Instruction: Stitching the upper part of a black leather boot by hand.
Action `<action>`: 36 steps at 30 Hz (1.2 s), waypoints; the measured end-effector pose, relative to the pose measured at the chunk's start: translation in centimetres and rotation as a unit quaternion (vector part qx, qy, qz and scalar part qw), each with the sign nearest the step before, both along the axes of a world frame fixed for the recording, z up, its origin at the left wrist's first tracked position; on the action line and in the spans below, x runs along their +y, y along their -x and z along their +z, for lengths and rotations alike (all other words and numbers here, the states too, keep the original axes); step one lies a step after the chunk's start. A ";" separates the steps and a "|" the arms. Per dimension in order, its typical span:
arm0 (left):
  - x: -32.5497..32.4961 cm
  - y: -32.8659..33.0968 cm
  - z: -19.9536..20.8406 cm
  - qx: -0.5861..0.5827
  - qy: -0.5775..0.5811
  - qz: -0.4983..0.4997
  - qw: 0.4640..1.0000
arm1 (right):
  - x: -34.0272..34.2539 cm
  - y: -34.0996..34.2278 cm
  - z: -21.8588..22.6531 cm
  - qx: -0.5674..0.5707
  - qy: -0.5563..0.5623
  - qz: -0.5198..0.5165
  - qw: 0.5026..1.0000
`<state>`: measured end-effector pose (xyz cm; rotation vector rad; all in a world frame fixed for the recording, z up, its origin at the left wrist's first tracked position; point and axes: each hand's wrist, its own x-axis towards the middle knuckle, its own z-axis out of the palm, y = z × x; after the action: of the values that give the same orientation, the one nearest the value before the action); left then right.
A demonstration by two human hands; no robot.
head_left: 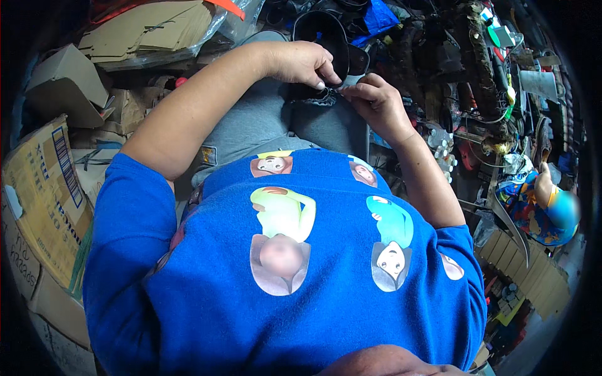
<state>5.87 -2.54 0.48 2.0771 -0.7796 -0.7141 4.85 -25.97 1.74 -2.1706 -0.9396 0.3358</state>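
Between my hands, over my grey-trousered lap, is a black boot-shaped item (321, 28) with a wide open top and a dark flap at its right side. The thumb and fingers of my left hand (305, 64) are closed on its near edge. Close by on the right, my right hand (378, 103) pinches at the same edge, its fingertips almost meeting my left ones. What sits in that pinch is too small to make out. A gathered, shiny dark strip (323, 98) hangs just below the fingertips.
Flat brown cardboard (172, 31) in clear plastic lies at the upper left, above an open carton (66, 88). A large yellow-printed box (50, 182) leans at the left. Tools and cords crowd the right, with a curved blade (513, 225) beside a figure in multicoloured clothing (527, 210).
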 end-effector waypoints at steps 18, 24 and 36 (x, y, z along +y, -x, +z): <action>-0.3 -0.4 -2.5 -0.166 0.063 0.119 0.977 | 2.6 -0.5 0.3 -0.130 0.138 0.053 0.980; 0.2 5.6 -0.9 -0.253 -0.005 0.251 0.934 | -0.5 -0.6 -0.8 0.163 0.009 -0.061 0.985; 6.5 6.4 1.0 -0.210 -0.091 0.365 0.902 | -5.5 -1.9 -0.4 0.289 -0.026 -0.157 0.944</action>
<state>-0.52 3.97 1.50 2.4870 -0.0935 0.0887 6.76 -31.47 1.37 -1.9577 -0.2655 0.7277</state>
